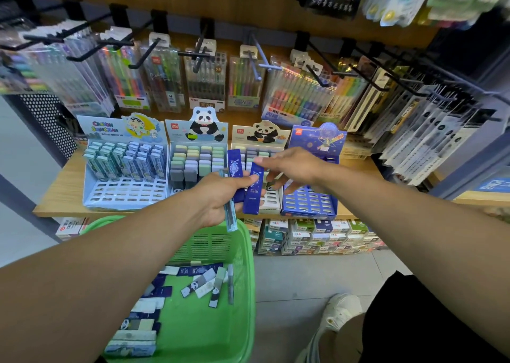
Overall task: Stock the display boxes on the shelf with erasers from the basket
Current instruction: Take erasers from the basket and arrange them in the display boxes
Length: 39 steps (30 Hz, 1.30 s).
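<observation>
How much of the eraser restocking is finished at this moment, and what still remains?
Partly done. The light blue display box and the first panda box have their back rows filled, front slots empty. The left hand holds dark blue erasers and a light blue one; the right hand pinches one dark blue eraser. The dark blue box shows mostly empty slots, and the green basket still holds many erasers.

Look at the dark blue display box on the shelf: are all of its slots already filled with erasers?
No. The dark blue display box shows rows of empty slots, while the left hand holds dark blue erasers.
</observation>
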### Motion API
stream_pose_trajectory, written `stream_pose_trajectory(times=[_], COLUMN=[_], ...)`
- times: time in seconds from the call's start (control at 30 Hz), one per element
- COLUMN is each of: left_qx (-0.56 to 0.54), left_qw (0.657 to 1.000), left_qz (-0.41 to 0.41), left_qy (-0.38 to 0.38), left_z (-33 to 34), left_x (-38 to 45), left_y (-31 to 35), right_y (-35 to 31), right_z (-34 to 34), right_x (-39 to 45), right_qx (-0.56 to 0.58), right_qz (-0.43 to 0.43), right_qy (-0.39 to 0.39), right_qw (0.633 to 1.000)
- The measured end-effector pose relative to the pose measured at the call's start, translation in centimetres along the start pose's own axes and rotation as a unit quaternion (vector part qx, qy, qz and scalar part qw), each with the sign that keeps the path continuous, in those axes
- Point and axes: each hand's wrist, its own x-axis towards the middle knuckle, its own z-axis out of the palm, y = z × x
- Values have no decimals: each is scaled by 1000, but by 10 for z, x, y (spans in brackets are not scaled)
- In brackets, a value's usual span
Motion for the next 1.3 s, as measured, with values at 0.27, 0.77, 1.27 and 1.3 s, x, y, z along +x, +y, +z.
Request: stream_pose_trajectory(times=[0.27, 0.77, 1.27, 1.3], left_qx=[-11, -1, -4, -4], left_qw=[1000, 998, 997, 997], left_qz=[-16, -49, -60, -60], left_qy=[-8, -29, -44, -45], left_z=[8, 10, 7, 7], left_x=[1, 3, 3, 3], left_y=[-3, -7, -6, -5], right_y=[5, 80, 90, 90], right_z=[-6, -69, -66, -66], right_x=[-3, 0, 17, 17], right_qx=[311, -148, -341, -348], right_qz=[47, 196, 48, 44], right_qy=[-19, 31, 169, 163], right_qw=[949, 969, 924, 922])
